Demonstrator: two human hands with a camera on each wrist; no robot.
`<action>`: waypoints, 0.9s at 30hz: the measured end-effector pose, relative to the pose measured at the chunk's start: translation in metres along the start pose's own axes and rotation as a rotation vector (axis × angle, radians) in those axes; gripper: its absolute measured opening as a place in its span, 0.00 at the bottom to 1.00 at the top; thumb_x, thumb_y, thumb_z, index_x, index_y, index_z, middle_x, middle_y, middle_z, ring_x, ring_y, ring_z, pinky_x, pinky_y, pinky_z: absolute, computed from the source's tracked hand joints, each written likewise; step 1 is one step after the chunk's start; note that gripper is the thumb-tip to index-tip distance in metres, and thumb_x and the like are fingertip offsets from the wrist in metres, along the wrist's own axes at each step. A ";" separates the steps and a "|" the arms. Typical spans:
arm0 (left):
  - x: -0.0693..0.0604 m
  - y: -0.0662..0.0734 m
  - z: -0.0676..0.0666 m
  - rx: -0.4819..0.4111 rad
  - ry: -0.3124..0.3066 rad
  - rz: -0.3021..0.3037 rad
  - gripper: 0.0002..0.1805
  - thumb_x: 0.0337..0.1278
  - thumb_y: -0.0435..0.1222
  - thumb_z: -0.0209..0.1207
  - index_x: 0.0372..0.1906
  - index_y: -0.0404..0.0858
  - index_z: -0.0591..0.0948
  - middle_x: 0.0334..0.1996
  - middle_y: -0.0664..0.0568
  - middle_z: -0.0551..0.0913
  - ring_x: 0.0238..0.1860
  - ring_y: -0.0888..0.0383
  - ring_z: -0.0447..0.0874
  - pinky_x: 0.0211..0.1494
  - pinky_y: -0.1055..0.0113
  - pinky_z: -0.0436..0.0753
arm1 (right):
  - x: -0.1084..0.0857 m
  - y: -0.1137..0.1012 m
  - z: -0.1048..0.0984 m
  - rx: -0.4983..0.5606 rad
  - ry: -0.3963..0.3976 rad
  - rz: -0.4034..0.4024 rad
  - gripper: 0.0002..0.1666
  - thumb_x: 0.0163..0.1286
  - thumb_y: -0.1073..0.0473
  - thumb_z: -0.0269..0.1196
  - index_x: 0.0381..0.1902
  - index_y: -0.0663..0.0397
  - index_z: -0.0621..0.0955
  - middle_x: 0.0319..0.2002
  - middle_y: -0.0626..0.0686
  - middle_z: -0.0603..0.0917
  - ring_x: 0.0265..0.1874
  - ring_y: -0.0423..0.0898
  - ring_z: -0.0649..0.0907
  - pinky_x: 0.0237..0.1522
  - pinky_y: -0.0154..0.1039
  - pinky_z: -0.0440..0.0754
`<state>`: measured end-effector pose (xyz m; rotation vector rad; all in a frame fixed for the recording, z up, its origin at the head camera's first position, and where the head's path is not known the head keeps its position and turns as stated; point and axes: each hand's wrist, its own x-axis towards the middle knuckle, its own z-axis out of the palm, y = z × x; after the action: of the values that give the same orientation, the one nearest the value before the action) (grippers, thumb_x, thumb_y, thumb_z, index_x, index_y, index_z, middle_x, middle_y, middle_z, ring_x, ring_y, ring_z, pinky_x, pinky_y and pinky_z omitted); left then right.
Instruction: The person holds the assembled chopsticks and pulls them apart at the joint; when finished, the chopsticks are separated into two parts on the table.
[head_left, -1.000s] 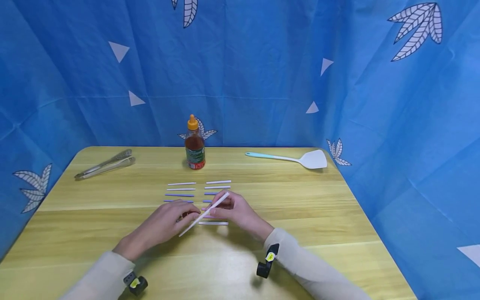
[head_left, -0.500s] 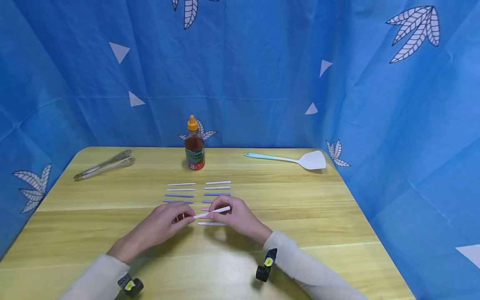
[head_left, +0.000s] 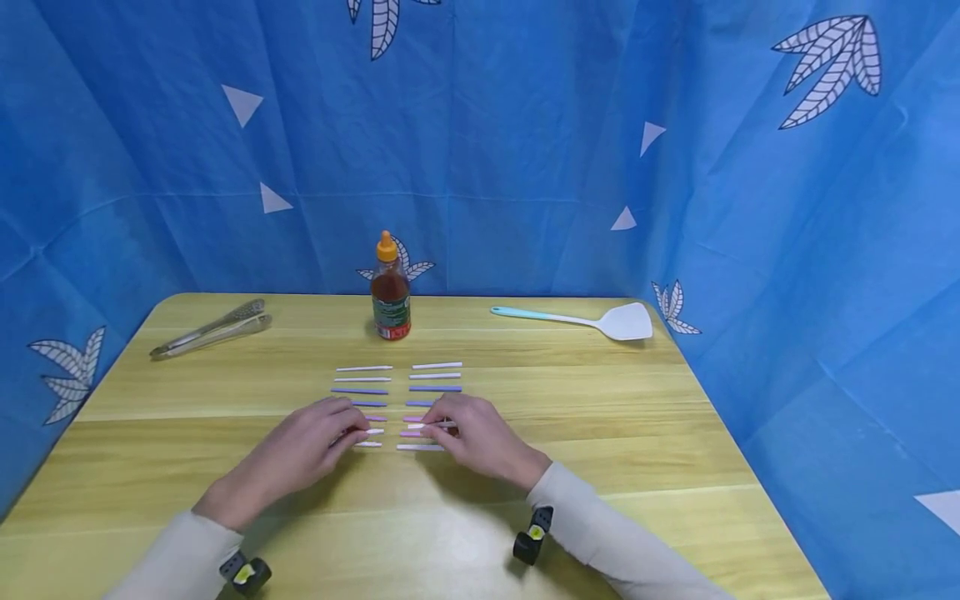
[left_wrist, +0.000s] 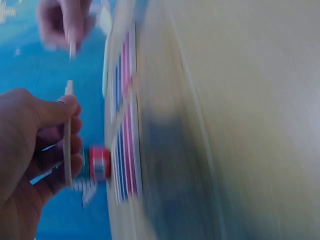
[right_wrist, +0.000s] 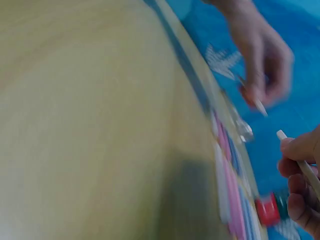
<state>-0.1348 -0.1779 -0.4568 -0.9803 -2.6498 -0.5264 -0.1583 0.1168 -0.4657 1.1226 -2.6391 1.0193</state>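
In the head view my left hand [head_left: 318, 437] pinches one white chopstick piece [head_left: 375, 431] between thumb and fingers. In the left wrist view this chopstick piece [left_wrist: 68, 135] has a narrower stepped end. My right hand [head_left: 476, 433] pinches another white chopstick piece [head_left: 417, 426], its blunt end [right_wrist: 281, 134] showing in the right wrist view. The two held pieces point at each other, with a gap between them. Under and beyond the hands, white, blue [head_left: 435, 388] and pink [head_left: 413, 419] pieces lie in two columns. My fingers hide parts of the nearest rows.
Behind the columns stands a sauce bottle [head_left: 391, 300] with an orange cap. Metal tongs [head_left: 210, 330] lie at the back left, and a white spatula [head_left: 626, 322] with a light blue handle lies back right. A blue curtain [head_left: 517, 125] surrounds the wooden table [head_left: 600, 400].
The long white chopstick, first held slanted in the right hand and then by both hands, is now in two pieces. The left hand has moved left with its piece.
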 end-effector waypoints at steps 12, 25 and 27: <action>-0.024 -0.020 -0.007 -0.001 -0.095 -0.114 0.07 0.70 0.39 0.72 0.49 0.51 0.91 0.45 0.62 0.90 0.48 0.59 0.89 0.53 0.53 0.91 | -0.015 0.007 0.001 -0.083 -0.053 0.083 0.06 0.78 0.55 0.70 0.46 0.49 0.90 0.43 0.46 0.86 0.43 0.41 0.87 0.48 0.36 0.88; -0.020 -0.009 0.014 0.020 -0.115 -0.001 0.06 0.66 0.40 0.74 0.45 0.52 0.91 0.44 0.61 0.91 0.47 0.60 0.90 0.53 0.55 0.91 | -0.018 -0.010 0.027 -0.345 -0.125 -0.098 0.05 0.76 0.51 0.73 0.44 0.42 0.92 0.40 0.40 0.89 0.38 0.36 0.83 0.48 0.35 0.86; -0.020 -0.009 0.017 0.013 -0.115 0.005 0.06 0.66 0.40 0.74 0.44 0.52 0.90 0.44 0.62 0.90 0.46 0.61 0.89 0.52 0.56 0.91 | -0.018 -0.011 0.030 -0.371 -0.126 -0.110 0.05 0.76 0.51 0.72 0.44 0.41 0.92 0.40 0.40 0.89 0.38 0.35 0.84 0.49 0.35 0.86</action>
<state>-0.1280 -0.1887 -0.4820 -1.0420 -2.7470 -0.4641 -0.1332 0.1031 -0.4888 1.2557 -2.6707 0.4259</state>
